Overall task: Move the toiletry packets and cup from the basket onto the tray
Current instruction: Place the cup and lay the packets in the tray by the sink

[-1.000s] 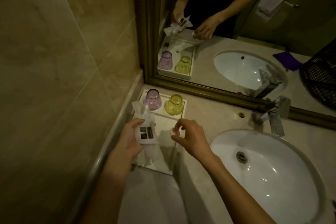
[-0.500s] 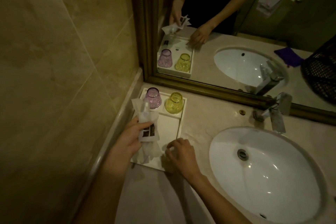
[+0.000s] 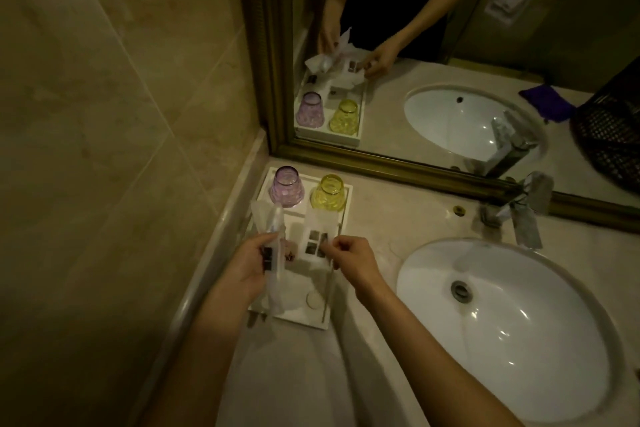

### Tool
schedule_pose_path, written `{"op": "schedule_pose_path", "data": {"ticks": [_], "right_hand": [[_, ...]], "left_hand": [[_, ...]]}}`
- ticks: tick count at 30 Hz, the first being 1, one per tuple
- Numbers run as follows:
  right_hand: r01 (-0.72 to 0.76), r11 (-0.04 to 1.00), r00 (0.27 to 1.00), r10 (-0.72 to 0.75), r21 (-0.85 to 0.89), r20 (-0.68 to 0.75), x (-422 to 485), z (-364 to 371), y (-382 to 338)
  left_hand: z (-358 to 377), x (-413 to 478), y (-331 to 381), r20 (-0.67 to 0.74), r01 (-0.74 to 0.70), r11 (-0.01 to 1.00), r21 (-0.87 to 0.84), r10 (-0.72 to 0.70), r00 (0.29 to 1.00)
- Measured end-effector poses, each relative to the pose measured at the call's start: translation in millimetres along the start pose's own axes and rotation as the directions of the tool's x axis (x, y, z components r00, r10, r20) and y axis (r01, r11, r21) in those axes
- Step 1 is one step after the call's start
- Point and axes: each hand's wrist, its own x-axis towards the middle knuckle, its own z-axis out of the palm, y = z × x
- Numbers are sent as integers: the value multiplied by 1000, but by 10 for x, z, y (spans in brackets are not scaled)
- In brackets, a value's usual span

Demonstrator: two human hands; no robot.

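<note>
A white tray (image 3: 301,317) lies on the counter in the corner by the mirror. Upside down at its far end stand a purple cup (image 3: 286,186) and a yellow cup (image 3: 329,192). My left hand (image 3: 247,265) grips a bundle of white toiletry packets (image 3: 272,236) over the tray's left side. My right hand (image 3: 351,258) pinches one white packet (image 3: 317,239) with dark label squares, held above the tray's middle. A small white round item (image 3: 314,299) rests on the tray's near part. The dark basket (image 3: 611,128) shows only in the mirror at the far right.
A white sink basin (image 3: 502,326) fills the counter to the right, with a chrome faucet (image 3: 524,211) behind it. A gold-framed mirror (image 3: 415,163) runs along the back and a tiled wall (image 3: 121,149) closes the left. A purple cloth (image 3: 547,102) appears in the reflection.
My right hand has lifted off the tray, leaving the small round item there, and now pinches one packet drawn away from the left hand's bundle.
</note>
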Motion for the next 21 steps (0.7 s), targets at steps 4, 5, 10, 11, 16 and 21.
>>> {"op": "schedule_pose_path", "data": {"ticks": [4, 5, 10, 11, 16, 21], "right_hand": [[-82, 966, 995, 65, -244, -78, 249, 21, 228], [-82, 948, 995, 58, -308, -87, 299, 39, 271], [-47, 802, 996, -7, -595, -88, 454, 107, 353], [-43, 747, 996, -20, -663, -87, 463, 118, 351], [-20, 564, 994, -78, -826, -77, 472, 112, 397], [0, 676, 987, -119, -737, -109, 328, 37, 375]], "left_hand": [[-223, -36, 51, -47, 35, 999, -34, -37, 998], [-247, -43, 51, -59, 27, 999, -24, -28, 998], [-264, -56, 52, -59, -33, 999, -29, 31, 998], [-260, -48, 57, -55, -40, 999, -28, 39, 998], [-198, -29, 56, -1, -52, 999, -6, 52, 999], [-126, -7, 24, 31, -53, 998, -16, 53, 998]]}}
